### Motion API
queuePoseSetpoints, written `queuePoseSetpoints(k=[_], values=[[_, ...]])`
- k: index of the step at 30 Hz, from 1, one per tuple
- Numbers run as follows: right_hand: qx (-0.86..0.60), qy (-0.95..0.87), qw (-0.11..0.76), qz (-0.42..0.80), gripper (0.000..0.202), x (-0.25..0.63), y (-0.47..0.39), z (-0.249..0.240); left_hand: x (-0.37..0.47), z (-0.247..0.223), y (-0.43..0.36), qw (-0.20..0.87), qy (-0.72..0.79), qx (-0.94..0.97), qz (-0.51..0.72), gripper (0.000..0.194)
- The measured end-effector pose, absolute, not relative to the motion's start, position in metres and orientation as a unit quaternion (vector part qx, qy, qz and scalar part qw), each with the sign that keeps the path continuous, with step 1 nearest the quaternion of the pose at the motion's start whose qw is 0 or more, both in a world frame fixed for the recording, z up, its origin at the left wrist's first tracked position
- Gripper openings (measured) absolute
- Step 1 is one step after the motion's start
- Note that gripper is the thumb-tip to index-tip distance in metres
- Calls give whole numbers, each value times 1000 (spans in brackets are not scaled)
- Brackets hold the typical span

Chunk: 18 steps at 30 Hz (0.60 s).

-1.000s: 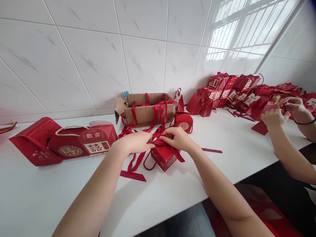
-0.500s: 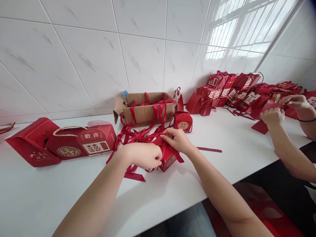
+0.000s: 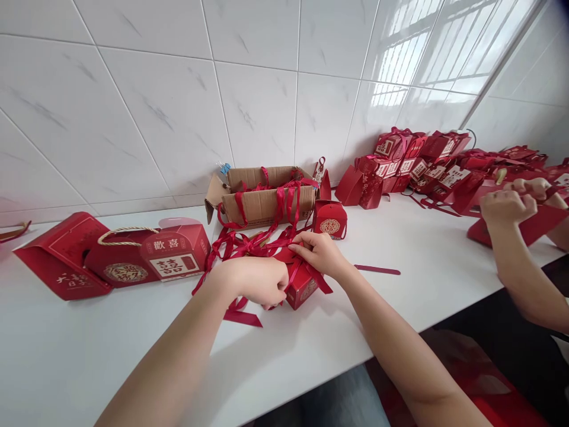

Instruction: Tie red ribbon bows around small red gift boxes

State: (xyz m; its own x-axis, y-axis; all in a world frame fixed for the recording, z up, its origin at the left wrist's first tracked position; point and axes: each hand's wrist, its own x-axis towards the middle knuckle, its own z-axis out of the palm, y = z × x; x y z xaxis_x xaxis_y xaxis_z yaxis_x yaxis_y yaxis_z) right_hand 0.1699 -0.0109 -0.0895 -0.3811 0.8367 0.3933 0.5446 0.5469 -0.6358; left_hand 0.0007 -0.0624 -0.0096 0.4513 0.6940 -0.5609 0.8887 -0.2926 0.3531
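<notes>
A small red gift box (image 3: 303, 286) with a gold emblem on its end sits on the white table, bound with a dark red ribbon (image 3: 320, 281). My right hand (image 3: 319, 251) rests over the top of the box, its thumb and fingers pinched on the ribbon. At the near left side of the box, my left hand (image 3: 263, 281) is closed with the fingers curled under; the ribbon runs to it, though the grip itself is partly hidden. Loose ribbons lie tangled behind and left of my hands.
Behind the box stands an open cardboard carton (image 3: 267, 204) holding ribbons. Another small red box (image 3: 329, 219) is beside it. Larger red boxes (image 3: 146, 258) stand at left. A pile of red boxes (image 3: 400, 157) lines the wall. A co-worker's hands (image 3: 511, 204) hold red card at right.
My left hand has shifted very slightly left, while my right hand stays put. The co-worker's hands have moved and a larger red piece shows beneath them.
</notes>
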Motion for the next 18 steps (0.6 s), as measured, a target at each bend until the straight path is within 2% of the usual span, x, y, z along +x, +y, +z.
queuePoseSetpoints(k=[5, 8, 12, 18], values=[[-425, -795, 369, 225, 26, 171, -10, -91, -15, -3, -59, 290, 497, 809, -123, 18], [-419, -789, 384, 233, 37, 172, -11, -92, -23, -4, -51, 260, 519, 813, -35, 19], [-400, -777, 416, 252, 45, 172, -10, -91, -21, -16, -37, 216, 548, 802, 99, 33], [-384, -747, 441, 315, 43, 176, -9, -86, -11, -39, -27, 221, 490, 825, 172, 32]])
